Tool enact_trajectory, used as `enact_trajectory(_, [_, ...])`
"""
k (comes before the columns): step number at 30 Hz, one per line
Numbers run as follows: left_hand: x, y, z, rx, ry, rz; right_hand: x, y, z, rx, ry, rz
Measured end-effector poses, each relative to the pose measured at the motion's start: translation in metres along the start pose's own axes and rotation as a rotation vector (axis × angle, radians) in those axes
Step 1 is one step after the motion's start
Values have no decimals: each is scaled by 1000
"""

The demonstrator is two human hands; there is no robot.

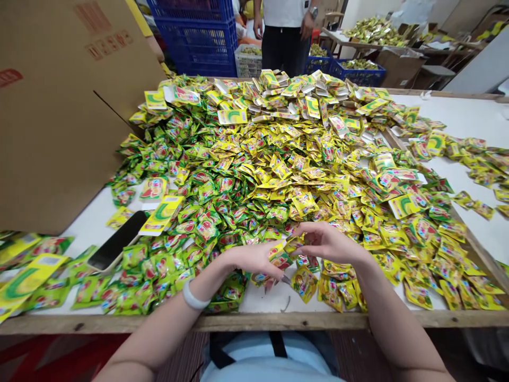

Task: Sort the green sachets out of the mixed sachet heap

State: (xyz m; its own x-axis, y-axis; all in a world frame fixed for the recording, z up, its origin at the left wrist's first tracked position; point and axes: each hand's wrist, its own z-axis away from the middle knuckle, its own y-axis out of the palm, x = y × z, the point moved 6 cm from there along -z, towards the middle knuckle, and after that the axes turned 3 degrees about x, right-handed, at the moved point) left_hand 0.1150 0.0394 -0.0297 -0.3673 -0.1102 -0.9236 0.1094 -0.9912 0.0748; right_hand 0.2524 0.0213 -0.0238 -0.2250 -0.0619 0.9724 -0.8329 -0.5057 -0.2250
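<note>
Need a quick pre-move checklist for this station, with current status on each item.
1. Left hand has hold of the small box: ok.
2. Right hand is at the small box: ok, its fingers are bent close to it.
3. Number of sachets inside the small box: cannot tell, the contents are hidden.
4. Green sachets and yellow sachets both near the hands: ok.
5. The two colours kept apart: not ok, they mingle mid-pile.
6. Phone away from the goods: not ok, green sachets lie right beside it.

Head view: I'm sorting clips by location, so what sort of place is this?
Probably a packing workshop: sachets heaped on the table, a large cardboard carton, and stacked blue crates behind.
</note>
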Motion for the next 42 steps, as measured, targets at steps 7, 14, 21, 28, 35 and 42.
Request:
enact_trajectory(7, [11,-1,-4,-63,-15,125,20,4,0,15,5,14])
enact_trajectory(14, [6,-3,-1,-57,22,105,8,-2,5,-38,0,-14])
enact_trajectory(21, [2,7,-3,-3,47,141,32,13,-3,22,-193,121])
enact_trajectory(28, [-4,0,-2,-131,75,225,8,16,5,185,16,-131])
enact_trajectory(35, [-7,-16,0,-612,126,-53,51,-58,31,-803,-81,432])
enact_trajectory(42, [3,15,-26,-602,-128,-964,35,-86,65,-1096,537,1199])
